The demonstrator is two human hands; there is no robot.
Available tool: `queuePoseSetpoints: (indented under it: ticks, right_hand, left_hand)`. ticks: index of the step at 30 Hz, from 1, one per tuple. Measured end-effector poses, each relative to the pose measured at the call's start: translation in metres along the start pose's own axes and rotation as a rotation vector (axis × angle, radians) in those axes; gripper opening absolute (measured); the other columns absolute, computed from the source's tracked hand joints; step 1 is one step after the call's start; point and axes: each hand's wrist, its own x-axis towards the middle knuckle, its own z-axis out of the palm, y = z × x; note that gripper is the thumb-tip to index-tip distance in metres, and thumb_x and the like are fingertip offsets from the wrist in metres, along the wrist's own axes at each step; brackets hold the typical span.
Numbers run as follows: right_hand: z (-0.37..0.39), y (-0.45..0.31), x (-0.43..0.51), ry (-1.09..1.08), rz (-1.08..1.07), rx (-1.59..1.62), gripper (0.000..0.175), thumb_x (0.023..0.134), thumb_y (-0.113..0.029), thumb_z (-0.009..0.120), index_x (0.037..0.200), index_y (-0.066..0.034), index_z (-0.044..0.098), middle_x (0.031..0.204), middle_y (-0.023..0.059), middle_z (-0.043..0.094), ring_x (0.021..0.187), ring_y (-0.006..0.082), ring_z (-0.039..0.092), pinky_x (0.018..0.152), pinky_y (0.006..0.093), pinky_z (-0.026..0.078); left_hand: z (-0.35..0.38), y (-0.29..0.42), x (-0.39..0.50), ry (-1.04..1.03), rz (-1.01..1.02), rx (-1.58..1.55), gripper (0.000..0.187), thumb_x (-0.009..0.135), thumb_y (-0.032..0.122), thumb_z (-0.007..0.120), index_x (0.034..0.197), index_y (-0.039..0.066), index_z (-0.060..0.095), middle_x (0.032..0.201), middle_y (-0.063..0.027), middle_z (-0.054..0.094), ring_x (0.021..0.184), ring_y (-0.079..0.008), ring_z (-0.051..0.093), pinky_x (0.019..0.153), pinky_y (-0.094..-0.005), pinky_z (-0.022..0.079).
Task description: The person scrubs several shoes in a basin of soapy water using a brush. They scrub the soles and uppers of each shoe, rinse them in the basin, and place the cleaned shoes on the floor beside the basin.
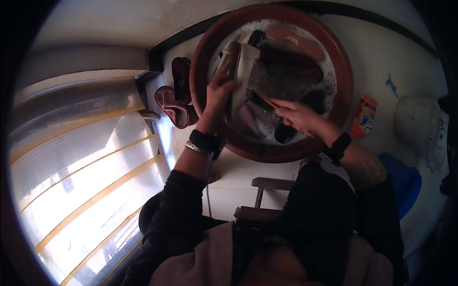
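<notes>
A round reddish-brown basin (341,71) holds soapy water and several soaked things. My left hand (220,91) rests with fingers spread on a pale, strap-like part of a bag or shoe (247,66) at the basin's left; its exact kind is unclear. In my right hand (295,114) is a thin orange handle (270,103), whose far end is hidden against a dark, wet piece (281,80). A pinkish textured sole (295,41) floats at the far rim. Nearer me, a pink-purple mesh piece (252,116) lies partly under the suds.
Dark red slippers or clogs (171,105) lie left of the basin. An orange detergent packet (364,116), a whitish container (417,128) and a blue plastic vessel (404,186) are at the right. A small wooden stool (273,184) stands below. A slatted window (89,171) is at the left.
</notes>
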Motion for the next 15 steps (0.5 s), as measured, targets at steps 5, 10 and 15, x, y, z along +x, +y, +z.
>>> queuePoseSetpoints:
  ticks: [5,10,15]
  right_hand:
    - [-0.012,-0.002,-0.041,0.385,-0.195,0.154,0.051,0.099,-0.026,0.052,0.147,-0.0191,0.038,0.082,-0.0043,0.050,0.061,0.0032,0.044,0.046,0.0189,0.032]
    - [-0.021,-0.001,-0.052,0.396,-0.130,0.141,0.054,0.097,-0.026,0.054,0.148,-0.0173,0.038,0.081,-0.0024,0.051,0.066,0.0046,0.045,0.054,0.0212,0.037]
    - [-0.010,0.011,-0.046,0.388,-0.149,0.098,0.054,0.095,-0.022,0.057,0.146,-0.0158,0.040,0.082,0.0001,0.053,0.072,0.0082,0.049,0.068,0.0243,0.043]
  left_hand:
    - [0.008,-0.034,0.037,0.109,0.401,0.679,0.080,0.069,0.022,0.078,0.141,0.012,0.045,0.128,-0.0199,0.055,0.121,-0.0350,0.053,0.101,-0.0373,0.044]
    - [0.055,-0.099,0.041,0.137,0.161,1.291,0.103,0.076,0.040,0.069,0.154,0.022,0.005,0.136,-0.0217,0.042,0.120,-0.0429,0.047,0.096,-0.0551,0.041]
    - [0.081,-0.122,0.054,0.116,-0.001,1.423,0.089,0.085,0.029,0.058,0.154,0.021,0.004,0.136,-0.0205,0.040,0.122,-0.0405,0.046,0.094,-0.0574,0.040]
